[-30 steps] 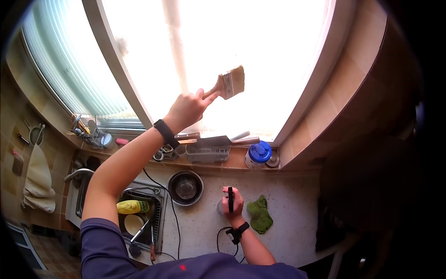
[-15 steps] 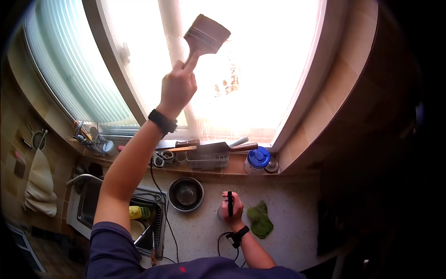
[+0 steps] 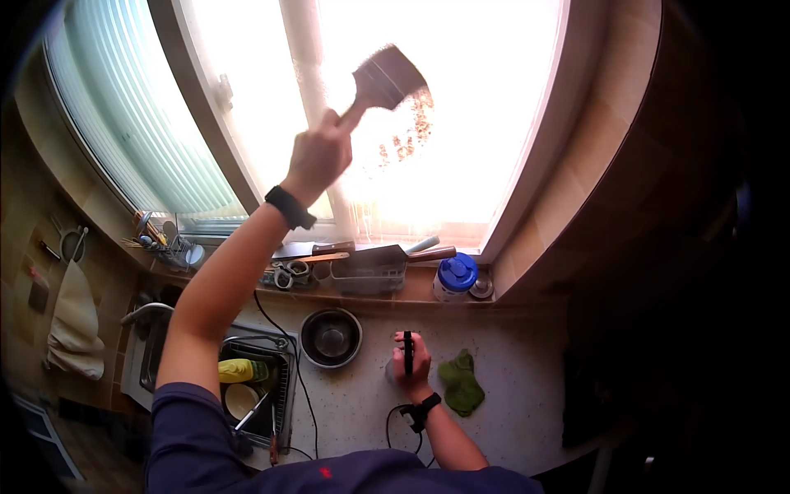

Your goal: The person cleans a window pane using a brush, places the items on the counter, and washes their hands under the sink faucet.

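Left hand (image 3: 319,156) closed round the handle of a wide brush (image 3: 390,76) at upper centre before the window (image 3: 485,123), right hand (image 3: 420,364) curled round a black object (image 3: 408,354) at lower centre, green cloth (image 3: 462,384) near it on the counter (image 3: 514,346)

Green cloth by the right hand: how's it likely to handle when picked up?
Probably floppy: the green cloth has a rumpled, uneven outline. Likely light if dry, but I can't tell whether it's wet. Rolling seems unlikely, as it lies spread on the counter.
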Available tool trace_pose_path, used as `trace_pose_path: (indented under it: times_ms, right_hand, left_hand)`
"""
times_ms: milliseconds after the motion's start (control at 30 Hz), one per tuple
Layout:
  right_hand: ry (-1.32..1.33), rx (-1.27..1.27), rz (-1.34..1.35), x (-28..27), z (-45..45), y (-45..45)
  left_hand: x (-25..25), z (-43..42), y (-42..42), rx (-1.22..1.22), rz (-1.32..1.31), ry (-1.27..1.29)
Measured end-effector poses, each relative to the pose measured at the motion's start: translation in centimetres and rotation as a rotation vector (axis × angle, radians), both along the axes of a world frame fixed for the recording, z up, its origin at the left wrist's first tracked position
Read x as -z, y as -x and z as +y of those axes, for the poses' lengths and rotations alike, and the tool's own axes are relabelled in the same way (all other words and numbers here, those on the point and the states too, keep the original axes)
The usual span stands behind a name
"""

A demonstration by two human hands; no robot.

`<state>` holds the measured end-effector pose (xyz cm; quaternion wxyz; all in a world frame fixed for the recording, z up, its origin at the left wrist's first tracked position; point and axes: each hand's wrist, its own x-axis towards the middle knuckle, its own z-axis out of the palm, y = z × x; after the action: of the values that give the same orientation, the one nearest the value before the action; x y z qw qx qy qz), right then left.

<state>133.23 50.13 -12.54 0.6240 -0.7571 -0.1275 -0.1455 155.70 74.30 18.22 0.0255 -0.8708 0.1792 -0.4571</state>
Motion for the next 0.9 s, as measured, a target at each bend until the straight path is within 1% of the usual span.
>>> trace_pose_path:
  times_ms: [33, 67, 133, 167, 200, 267, 300, 333, 400, 467, 533, 567, 600, 633, 667, 767, 800, 867, 900]
  right_hand:
    - [-0.003, 0.002, -0.007, 0.1, 0.0, 0.0]
    - [-0.004, 0.003, -0.014, 0.1, 0.0, -0.1]
    - [0.008, 0.007, -0.028, 0.2, -0.5, -0.5]
    - [0.009, 0.008, -0.029, 0.5, -0.5, -0.4]
    - [0.008, 0.011, -0.032, 0.6, -0.3, -0.3]
    - [0.007, 0.007, -0.047, 0.7, -0.2, -0.5]
    - [0.005, 0.010, -0.051, 0.8, -0.1, -0.4]
    - [0.001, 0.007, -0.041, 0.7, -0.1, -0.5]
    - [-0.002, 0.004, -0.009, 0.3, -0.1, -0.4]
    - [0.008, 0.009, -0.007, 0.1, -0.1, 0.0]
    - [0.003, 0.006, -0.022, 0.1, -0.2, -0.4]
    - [-0.008, 0.004, -0.023, 0.3, -0.2, -0.3]
    - [-0.021, 0.005, -0.022, 0.5, -0.1, -0.4]
    - [-0.017, 0.013, -0.023, 0.4, 0.1, -0.5]
    - [-0.013, 0.021, -0.021, 0.1, 0.1, -0.6]
    - [0.008, 0.044, -0.012, 0.2, -0.3, -0.6]
    - [0.010, 0.053, -0.018, 0.2, -0.2, -1.1]
    - [-0.030, 0.053, 0.015, -0.2, -0.6, -1.7]
    - [-0.056, 0.060, 0.034, -0.3, -0.5, -1.8]
  left_hand:
    - [-1.2, 0.4, -0.3, 0.022, -0.113, 0.202]
    - [-1.2, 0.5, -0.5, 0.068, -0.176, 0.243]
    - [2.9, -0.1, 0.0, 0.083, 0.032, -0.018]
    - [4.9, 0.3, 0.2, 0.077, 0.110, -0.307]
    - [5.0, 0.9, 0.7, 0.078, 0.153, -0.487]
    - [3.9, 2.3, -0.4, 0.052, 0.078, -0.288]
    - [1.8, 1.7, 0.2, 0.026, -0.045, -0.057]
    - [0.5, 1.6, 0.2, 0.024, -0.105, 0.163]
    - [2.2, 1.2, 0.6, 0.063, -0.015, 0.049]
    - [6.7, 2.7, 0.9, 0.070, 0.216, -0.441]
    - [6.6, 3.6, 1.3, 0.080, 0.217, -0.489]
    - [6.4, 3.9, 0.9, -0.013, 0.149, -0.330]
    - [4.5, 3.2, 1.5, -0.101, 0.083, -0.172]
    - [3.0, 2.6, 1.9, -0.061, -0.039, 0.023]
    - [3.8, 2.2, 1.7, -0.019, -0.023, 0.087]
    - [10.0, 2.9, 2.6, 0.034, 0.286, -0.496]
    - [10.3, 3.6, 3.1, 0.061, 0.307, -0.578]
    - [9.7, 5.2, 2.4, 0.051, 0.158, -0.444]
    - [8.1, 4.7, 2.4, -0.053, 0.116, -0.279]
